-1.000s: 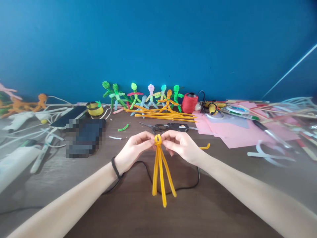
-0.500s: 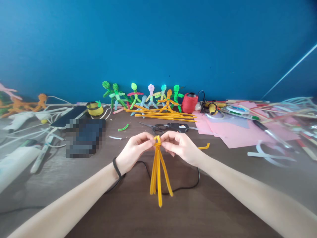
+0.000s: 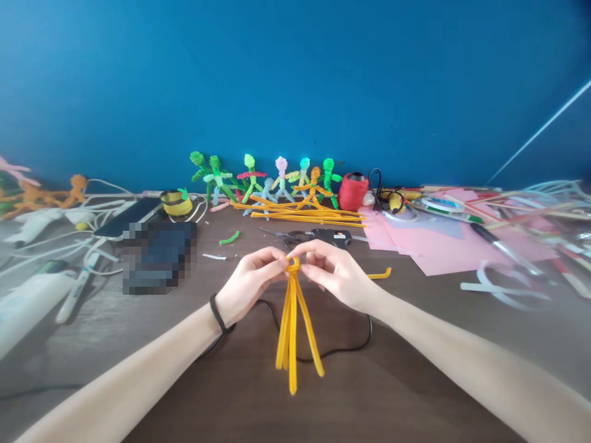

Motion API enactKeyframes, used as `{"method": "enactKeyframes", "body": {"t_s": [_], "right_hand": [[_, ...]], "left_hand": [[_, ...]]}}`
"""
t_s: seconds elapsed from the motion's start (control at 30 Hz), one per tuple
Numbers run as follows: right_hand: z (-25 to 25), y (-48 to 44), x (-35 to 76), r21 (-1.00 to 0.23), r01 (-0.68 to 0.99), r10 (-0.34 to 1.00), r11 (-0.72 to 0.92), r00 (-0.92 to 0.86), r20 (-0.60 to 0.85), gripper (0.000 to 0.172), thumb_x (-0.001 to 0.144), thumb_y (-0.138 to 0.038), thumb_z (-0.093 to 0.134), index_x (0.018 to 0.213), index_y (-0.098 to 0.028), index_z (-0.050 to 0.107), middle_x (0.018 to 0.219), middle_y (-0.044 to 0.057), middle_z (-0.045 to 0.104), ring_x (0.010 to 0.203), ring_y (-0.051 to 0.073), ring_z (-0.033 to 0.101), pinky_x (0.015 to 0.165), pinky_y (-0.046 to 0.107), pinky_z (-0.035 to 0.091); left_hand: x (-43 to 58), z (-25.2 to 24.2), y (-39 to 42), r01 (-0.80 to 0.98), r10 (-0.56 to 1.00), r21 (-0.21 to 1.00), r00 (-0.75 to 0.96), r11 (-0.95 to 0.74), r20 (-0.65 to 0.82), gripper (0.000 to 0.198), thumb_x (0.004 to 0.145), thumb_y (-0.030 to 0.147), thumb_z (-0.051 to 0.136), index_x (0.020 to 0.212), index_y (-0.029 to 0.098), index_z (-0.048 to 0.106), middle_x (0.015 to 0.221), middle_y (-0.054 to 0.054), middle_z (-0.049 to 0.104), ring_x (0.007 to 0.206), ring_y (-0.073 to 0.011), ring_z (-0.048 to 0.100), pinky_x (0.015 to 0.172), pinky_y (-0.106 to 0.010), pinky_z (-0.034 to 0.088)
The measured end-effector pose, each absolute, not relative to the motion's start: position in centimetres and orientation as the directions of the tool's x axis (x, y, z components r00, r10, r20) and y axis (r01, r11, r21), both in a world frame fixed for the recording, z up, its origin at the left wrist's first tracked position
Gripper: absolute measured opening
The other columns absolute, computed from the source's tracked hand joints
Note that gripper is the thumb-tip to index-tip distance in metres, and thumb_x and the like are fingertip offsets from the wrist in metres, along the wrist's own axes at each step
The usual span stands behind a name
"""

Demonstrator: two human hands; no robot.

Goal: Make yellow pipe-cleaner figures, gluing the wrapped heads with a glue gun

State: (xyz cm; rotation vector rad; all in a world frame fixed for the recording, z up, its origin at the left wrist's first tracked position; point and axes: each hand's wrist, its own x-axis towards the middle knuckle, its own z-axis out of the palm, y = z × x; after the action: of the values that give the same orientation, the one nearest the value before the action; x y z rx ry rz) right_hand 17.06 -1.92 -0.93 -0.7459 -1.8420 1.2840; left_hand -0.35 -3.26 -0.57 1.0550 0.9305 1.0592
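Between my hands hangs a bunch of yellow-orange pipe cleaners (image 3: 292, 326), gathered into a small loop with a wrapped knot at the top, their ends fanning downward. My left hand (image 3: 252, 274) pinches the knot from the left between thumb and fingertips. On the other side, my right hand (image 3: 339, 274) has its index finger arched over the loop and its thumb against the right of the knot. A bent yellow piece (image 3: 381, 273) shows beyond my right hand; whether it joins the bunch is hidden.
Pipe-cleaner figures (image 3: 281, 175) stand along the blue wall, with loose orange pipe cleaners (image 3: 309, 215) before them. Scissors (image 3: 295, 237), a black glue gun (image 3: 330, 237) and pink paper (image 3: 434, 249) lie beyond my hands. At left are phones (image 3: 161, 255) and white cables (image 3: 50, 237).
My right index finger has lifted and reached left over the loop's top. The bunch has dropped slightly, and its hanging ends have swung a little. My left hand stays nearly still.
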Motion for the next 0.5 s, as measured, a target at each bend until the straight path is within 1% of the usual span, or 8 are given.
{"method": "enactKeyframes", "body": {"t_s": [0.2,0.5], "right_hand": [[-1.06,-1.78,17.01,-0.963,0.012,0.813,0.268,-0.54,0.22,0.01,0.081,-0.022,0.051,0.091,-0.02,0.05,0.06,-0.005,0.039,0.05,0.007,0.04,0.047,0.022,0.035],[-1.26,-1.69,17.06,-0.967,-0.013,0.808,0.253,-0.547,0.218,0.008,0.082,-0.024,0.051,0.088,-0.02,0.048,0.06,-0.005,0.041,0.049,0.007,0.041,0.047,0.021,0.035]], "left_hand": [[-0.45,-0.86,-3.19,-0.242,0.963,0.956,0.248,0.166,-0.105,0.01,0.069,0.022,0.066,0.068,0.014,0.061,0.073,-0.001,0.063,0.07,-0.0112,0.057,0.07,-0.023,0.045],[-0.29,-0.95,-3.25,-0.32,0.954,0.918,0.26,0.233,-0.151,0.011,0.067,0.022,0.067,0.066,0.014,0.059,0.069,0.0,0.062,0.066,-0.0099,0.058,0.069,-0.023,0.044]]}}
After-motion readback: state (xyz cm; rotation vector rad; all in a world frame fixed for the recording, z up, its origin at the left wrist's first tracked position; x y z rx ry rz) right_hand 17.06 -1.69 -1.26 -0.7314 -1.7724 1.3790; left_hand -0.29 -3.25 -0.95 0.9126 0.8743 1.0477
